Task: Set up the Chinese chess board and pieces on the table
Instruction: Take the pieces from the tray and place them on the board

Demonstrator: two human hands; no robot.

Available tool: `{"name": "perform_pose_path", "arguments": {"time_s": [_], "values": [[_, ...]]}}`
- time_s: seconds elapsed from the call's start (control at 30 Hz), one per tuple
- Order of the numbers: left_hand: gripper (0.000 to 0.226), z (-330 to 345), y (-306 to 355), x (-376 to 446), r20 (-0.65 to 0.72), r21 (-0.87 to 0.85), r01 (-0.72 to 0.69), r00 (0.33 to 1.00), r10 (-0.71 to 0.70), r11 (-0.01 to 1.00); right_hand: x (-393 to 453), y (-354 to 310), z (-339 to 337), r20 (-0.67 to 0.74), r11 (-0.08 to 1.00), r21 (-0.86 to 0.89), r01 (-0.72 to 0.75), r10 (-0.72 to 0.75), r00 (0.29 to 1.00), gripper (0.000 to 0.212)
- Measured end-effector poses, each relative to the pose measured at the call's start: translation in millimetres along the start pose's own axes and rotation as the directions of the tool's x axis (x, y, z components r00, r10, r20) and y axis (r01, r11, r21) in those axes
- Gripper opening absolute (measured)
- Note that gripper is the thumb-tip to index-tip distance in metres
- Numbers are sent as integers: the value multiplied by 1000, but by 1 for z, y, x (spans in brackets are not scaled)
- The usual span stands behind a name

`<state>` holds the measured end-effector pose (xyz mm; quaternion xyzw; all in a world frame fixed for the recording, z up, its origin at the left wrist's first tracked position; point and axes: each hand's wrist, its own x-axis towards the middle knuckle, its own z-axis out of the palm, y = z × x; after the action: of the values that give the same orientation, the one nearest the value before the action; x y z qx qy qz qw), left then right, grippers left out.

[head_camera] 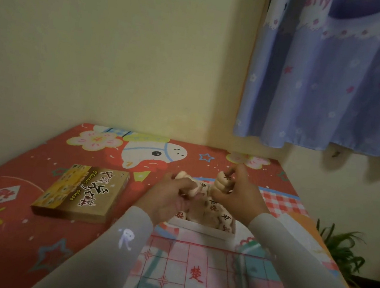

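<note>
A thin see-through chess board sheet (192, 278) with red lines and red characters lies flat on the table in front of me. Just beyond it stands a shallow white tray (201, 229). Above the tray hangs a clear bag of pale round chess pieces (209, 204) with red and black characters. My left hand (171, 199) grips the bag's left upper part. My right hand (238, 194) pinches its right upper part. The bag's lower end sits in the tray, and my hands hide part of it.
The yellow-brown Chinese chess box (82, 192) lies left of the tray on the red cartoon tablecloth (13, 229). Walls close off the far side, and a blue curtain (335, 78) hangs at the right. A green plant (340, 250) stands past the table's right edge.
</note>
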<state>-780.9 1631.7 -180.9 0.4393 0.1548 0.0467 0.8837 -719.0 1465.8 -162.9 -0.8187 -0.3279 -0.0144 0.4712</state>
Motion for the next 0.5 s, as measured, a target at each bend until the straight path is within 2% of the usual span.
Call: {"name": "perform_pose_path", "arguments": {"time_s": [0.07, 0.13, 0.2, 0.27, 0.37, 0.47, 0.5], "values": [[19, -13, -12, 1, 43, -228, 84, 996, -76, 970, -11, -17, 2, 80, 999, 27, 23, -25, 996, 35], [28, -16, -21, -6, -25, -320, 121, 990, -136, 940, -23, -33, 5, 131, 999, 21, 30, -32, 991, 38], [30, -14, -26, -15, -103, -338, 106, 984, -148, 935, -35, -48, 6, 150, 999, -15, 50, -47, 988, 39], [33, -13, -30, -29, -149, -278, 73, 982, -118, 958, -50, -65, 5, 180, 994, -73, 85, -71, 981, 38], [28, -15, -29, -50, -128, -230, 95, 984, -127, 969, -65, -84, 4, 224, 986, -115, 122, -93, 970, 36], [43, -9, -25, -72, -123, -275, 106, 982, -144, 956, -74, -96, 10, 248, 970, -195, 146, -95, 964, 38], [40, -6, -24, -78, -90, -287, 126, 983, -158, 950, -77, -100, 14, 259, 960, -228, 163, -102, 961, 38]]}}
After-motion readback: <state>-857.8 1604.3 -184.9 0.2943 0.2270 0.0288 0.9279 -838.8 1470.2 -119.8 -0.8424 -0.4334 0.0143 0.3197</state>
